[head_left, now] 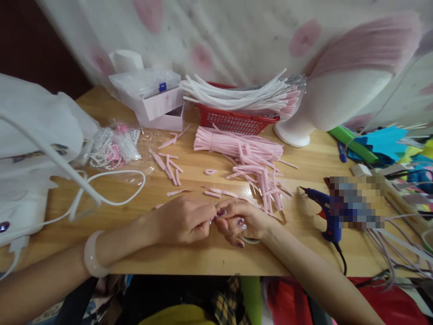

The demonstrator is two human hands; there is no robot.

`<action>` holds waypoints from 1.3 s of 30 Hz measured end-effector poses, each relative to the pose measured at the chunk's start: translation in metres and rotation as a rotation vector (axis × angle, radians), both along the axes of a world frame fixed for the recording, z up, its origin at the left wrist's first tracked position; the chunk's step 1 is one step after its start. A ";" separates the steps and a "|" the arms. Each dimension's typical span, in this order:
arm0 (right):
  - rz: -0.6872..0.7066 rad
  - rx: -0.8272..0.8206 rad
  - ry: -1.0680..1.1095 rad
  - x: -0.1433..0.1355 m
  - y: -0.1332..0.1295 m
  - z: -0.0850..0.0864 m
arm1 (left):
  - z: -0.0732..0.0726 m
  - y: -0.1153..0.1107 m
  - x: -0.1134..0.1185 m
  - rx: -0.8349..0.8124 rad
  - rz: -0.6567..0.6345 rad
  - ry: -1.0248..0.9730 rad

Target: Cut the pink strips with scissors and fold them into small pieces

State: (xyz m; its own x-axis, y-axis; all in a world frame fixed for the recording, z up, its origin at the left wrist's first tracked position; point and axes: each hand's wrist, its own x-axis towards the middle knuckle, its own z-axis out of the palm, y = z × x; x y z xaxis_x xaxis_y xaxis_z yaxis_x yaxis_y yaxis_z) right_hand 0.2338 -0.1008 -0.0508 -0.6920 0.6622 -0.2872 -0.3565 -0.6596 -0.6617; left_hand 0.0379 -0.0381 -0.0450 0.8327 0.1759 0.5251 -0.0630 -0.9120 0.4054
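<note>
My left hand (187,219) and my right hand (241,220) meet over the table's front part, fingertips touching. Both are closed in a pinch, and whatever lies between the fingers is hidden. Under my right hand shows the pale curved edge of a round thing (252,241). Just beyond the hands lie a pink-and-white tape measure (233,195), a small pink loop (210,172) and short cut pink fuzzy stems (172,169). Farther back is a bundle of long pink fuzzy stems (233,142), with bent pink pieces (260,178) heaped at its right.
A blue glue gun (320,197) lies at right, its cord running off the front edge. Behind are a red basket (233,119) of white stems, a white foam head (348,97) and white boxes (162,106). Bagged pearl strings (115,146) and a white cable (118,173) are at left.
</note>
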 end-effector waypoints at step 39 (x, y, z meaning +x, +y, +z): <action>-0.235 0.610 -0.720 -0.017 -0.032 0.030 | 0.023 -0.022 -0.013 -0.303 0.155 0.266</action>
State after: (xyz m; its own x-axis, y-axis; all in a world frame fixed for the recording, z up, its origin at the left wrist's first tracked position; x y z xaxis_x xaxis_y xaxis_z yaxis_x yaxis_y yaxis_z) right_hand 0.2169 -0.1331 -0.0209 -0.3163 0.9364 -0.1520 0.1888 -0.0949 -0.9774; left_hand 0.0253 -0.0602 -0.0219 0.8838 0.4224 0.2011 0.2081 -0.7399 0.6397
